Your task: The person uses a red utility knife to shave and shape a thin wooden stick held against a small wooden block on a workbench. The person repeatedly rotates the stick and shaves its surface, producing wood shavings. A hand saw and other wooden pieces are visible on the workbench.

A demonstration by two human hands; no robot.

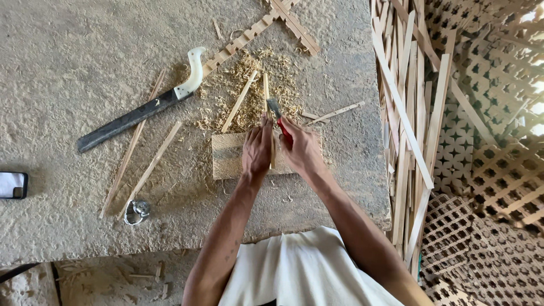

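- The left hand (256, 152) is closed around a thin bamboo strip (266, 102), holding it down on a small wooden block (226, 156) in the middle of the stone slab (68, 68); the strip's far end points away over the shavings.
- The right hand (303, 150) is wrapped tight round the red handle of a small knife (276, 113), whose blade lies against the strip just beyond the left fingertips.
- Risk, as I judge it: the blade sits so close to the left fingers that a slip or a sudden split in the strip could cut them.
- The strip is slim and could snap or twist if pressed hard.
- A big chopping knife (136, 110) with a pale handle lies to the left, edge exposed, within a careless elbow's reach.
- Loose strips and a heap of shavings (249, 85) lie on the far side of the block and could shift underfoot of the work.
- No bowl, box or tray shows; a bundle of long slats (408, 113) leans at the right beside woven lattice panels (487, 170).
- A phone (12, 185) lies at the slab's left edge, a small metal ring (136, 211) near its front.
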